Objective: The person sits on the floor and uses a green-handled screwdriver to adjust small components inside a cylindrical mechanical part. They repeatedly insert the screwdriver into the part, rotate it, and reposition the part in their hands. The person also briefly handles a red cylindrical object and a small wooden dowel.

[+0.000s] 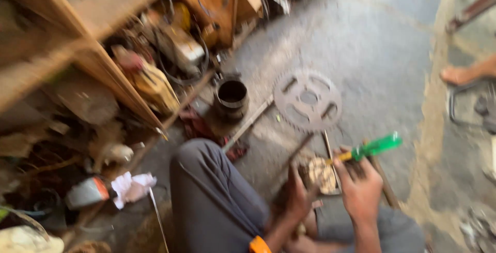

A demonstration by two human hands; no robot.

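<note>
The frame is motion-blurred. My right hand grips a screwdriver with a green handle, its shaft pointing left and down toward a small round metal part low on the floor. My left hand rests against the left side of that part, fingers curled on it. My knee in grey trousers is bent at the lower centre. A large grey toothed sprocket lies flat on the concrete floor just beyond my hands.
A black metal cylinder stands left of the sprocket. Wooden shelves at the left are crammed with tools and parts. A white rag lies at the lower left. Another person's bare foot shows at the right edge.
</note>
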